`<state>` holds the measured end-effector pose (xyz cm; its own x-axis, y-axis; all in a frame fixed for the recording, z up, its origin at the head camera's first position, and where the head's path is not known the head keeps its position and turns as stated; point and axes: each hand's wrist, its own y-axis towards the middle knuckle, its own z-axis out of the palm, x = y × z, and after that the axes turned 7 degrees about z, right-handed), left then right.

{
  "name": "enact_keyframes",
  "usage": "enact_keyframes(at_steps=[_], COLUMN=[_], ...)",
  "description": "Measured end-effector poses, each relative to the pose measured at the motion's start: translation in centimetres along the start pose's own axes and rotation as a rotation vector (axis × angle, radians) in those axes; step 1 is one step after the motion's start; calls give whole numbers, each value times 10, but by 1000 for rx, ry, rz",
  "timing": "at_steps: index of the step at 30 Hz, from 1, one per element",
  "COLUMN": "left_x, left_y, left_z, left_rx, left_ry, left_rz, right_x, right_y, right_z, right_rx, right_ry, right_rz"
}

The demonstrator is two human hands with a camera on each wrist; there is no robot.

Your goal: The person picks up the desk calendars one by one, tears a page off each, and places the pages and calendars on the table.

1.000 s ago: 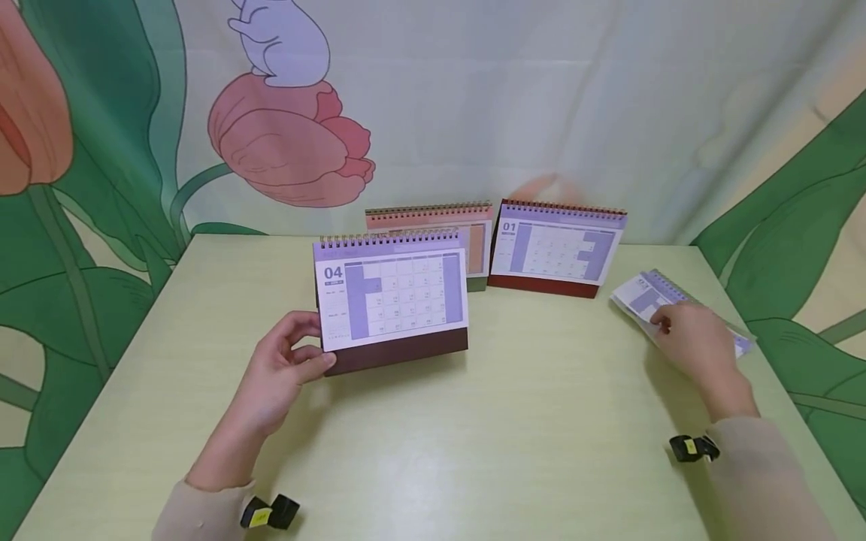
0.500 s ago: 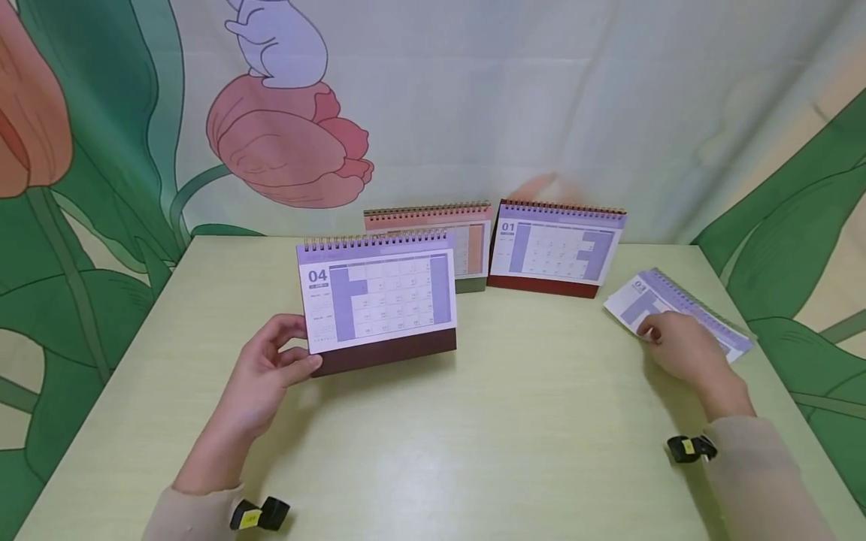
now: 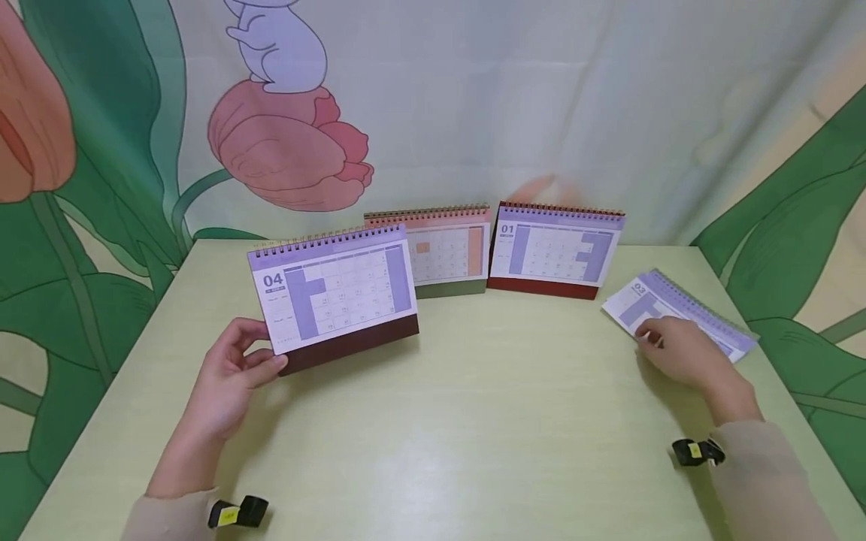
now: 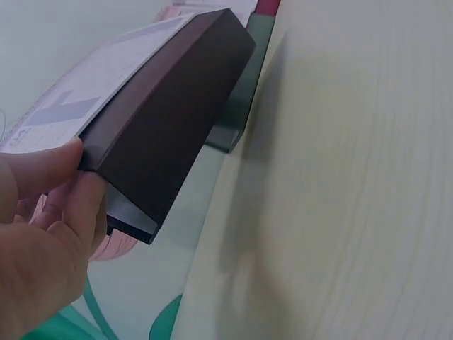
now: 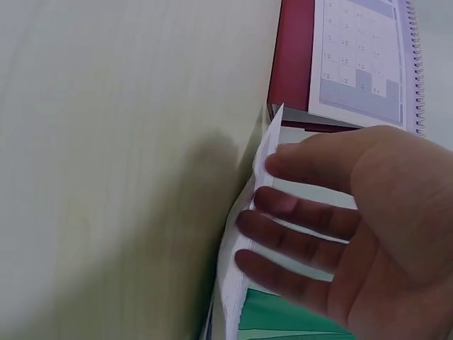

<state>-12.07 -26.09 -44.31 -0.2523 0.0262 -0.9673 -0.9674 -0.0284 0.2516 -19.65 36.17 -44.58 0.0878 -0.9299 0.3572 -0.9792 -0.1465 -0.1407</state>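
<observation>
Grip of the left hand (image 3: 230,372): thumb and fingers are clamped on the lower left corner of the 04 calendar (image 3: 334,289), thumb on the printed face and fingers behind the dark base. From the left wrist, the thumb (image 4: 42,166) lies along the base's edge, and the calendar extends up and away from the palm, its base seemingly raised off the worktop (image 3: 473,421). The 04 calendar is tilted, its left end nearer the person, and the whole body lies to the right of the grip.

Grip of the right hand (image 3: 683,349): fingers are nearly straight and spread, resting on the flat 03 calendar (image 3: 666,304) without closing around it. From the right wrist, the fingertips (image 5: 258,212) touch the edge of its white pages. This calendar lies flat near the right edge of the worktop, mostly beyond the hand.

Relative to the 04 calendar: a peach calendar (image 3: 446,244) stands just behind its right end, and the 01 calendar (image 3: 555,248) stands farther right, just beside the peach one. A tulip-print cloth (image 3: 284,143) hangs behind the worktop.
</observation>
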Motion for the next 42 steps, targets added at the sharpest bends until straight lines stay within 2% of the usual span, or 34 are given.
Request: enact_keyframes(at_steps=[4, 8, 16, 21, 29, 37, 40, 42], left_x=[0, -2, -4, -3, 4, 13, 17, 19], left_y=[-2, -3, -2, 0, 14, 29, 33, 36], left_z=[-14, -27, -45, -49, -46, -51, -54, -56], left_rx=[-47, -101, -206, -262, -290, -312, -318, -301], left_ry=[14, 9, -56, -62, -8, 34, 105, 200], left_rz=[-1, 4, 20, 14, 1, -34, -47, -59], right_x=[3, 8, 20, 28, 43, 55, 58, 59], right_y=[-4, -7, -10, -12, -17, -22, -22, -23], right_z=[-3, -4, 0, 3, 9, 16, 19, 20], right_rx=[-65, -93, -26, -13, -6, 7, 12, 14], right_ry=[8, 2, 0, 10, 29, 27, 28, 23], right_rz=[-27, -73, -110, -132, -154, -194, -204, -200])
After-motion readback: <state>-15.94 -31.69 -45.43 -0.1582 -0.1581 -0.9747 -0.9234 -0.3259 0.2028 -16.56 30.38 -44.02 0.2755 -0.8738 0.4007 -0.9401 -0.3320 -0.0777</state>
